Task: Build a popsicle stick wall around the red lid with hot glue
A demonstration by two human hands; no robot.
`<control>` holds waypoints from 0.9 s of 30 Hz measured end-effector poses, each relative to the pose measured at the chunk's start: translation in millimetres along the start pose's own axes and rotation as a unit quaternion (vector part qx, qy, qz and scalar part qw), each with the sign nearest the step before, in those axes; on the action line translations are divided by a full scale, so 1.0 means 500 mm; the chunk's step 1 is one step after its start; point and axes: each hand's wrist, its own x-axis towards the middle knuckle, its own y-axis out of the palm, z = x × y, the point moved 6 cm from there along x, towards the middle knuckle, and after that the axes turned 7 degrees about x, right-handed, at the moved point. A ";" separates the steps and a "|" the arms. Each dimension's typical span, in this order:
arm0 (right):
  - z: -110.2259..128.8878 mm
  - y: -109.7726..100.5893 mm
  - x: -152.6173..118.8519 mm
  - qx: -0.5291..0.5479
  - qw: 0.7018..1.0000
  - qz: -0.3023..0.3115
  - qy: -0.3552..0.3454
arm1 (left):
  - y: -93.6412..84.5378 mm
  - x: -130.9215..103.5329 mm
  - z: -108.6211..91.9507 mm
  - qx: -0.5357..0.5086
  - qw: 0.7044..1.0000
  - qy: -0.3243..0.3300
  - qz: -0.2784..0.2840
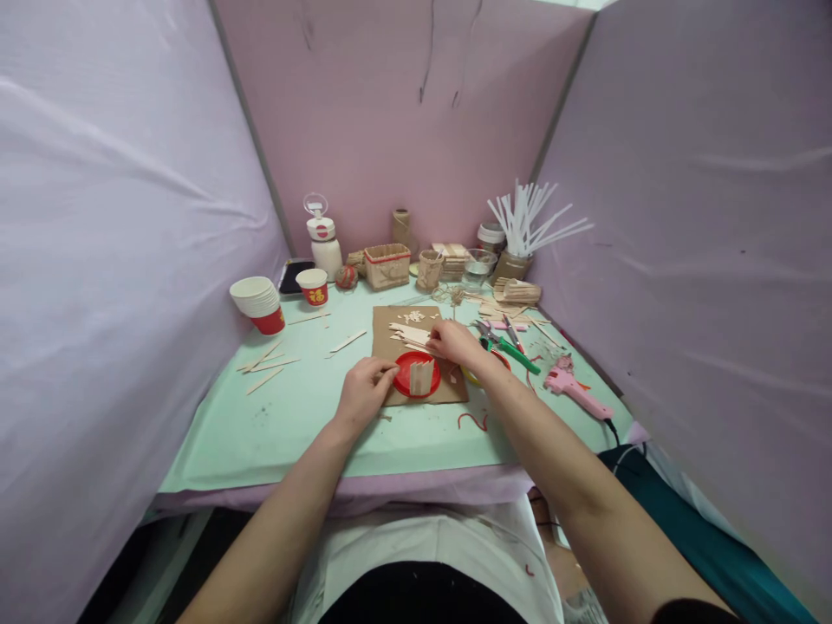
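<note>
A round red plastic lid [400, 379] lies on a piece of brown cardboard [455, 395]. Several short pieces of wooden craft stick [421, 379] stand side by side on the lid, their upper ends slanted. My left hand [367, 392] is closed, thumb and fingertips pinched at the lid's left rim. Beyond the lid, my right hand [457, 343] reaches down with its fingers closed at the right end of a small pile of cut craft sticks [411, 334]. What its fingertips hold is hidden. Small wood scraps [410, 317] lie at the cardboard's far edge.
Green-handled cutters [516, 354] and a pink hot glue gun [575, 386] lie to the right. Paper cups [258, 303] stand at the left. Along the back are a white bottle [325, 251], a stick basket [388, 269] and a jar of white sticks [513, 264].
</note>
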 end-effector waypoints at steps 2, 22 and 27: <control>0.001 0.001 0.000 -0.010 1.000 0.002 0.001 | 0.001 0.000 0.000 0.003 1.000 -0.001 0.000; 0.022 -0.039 -0.033 0.078 0.990 -0.113 -0.016 | 0.000 -0.002 0.005 -0.007 1.000 -0.007 -0.013; 0.020 -0.103 -0.143 0.177 0.943 -0.283 -0.008 | -0.032 -0.007 -0.010 -0.068 0.993 0.015 -0.093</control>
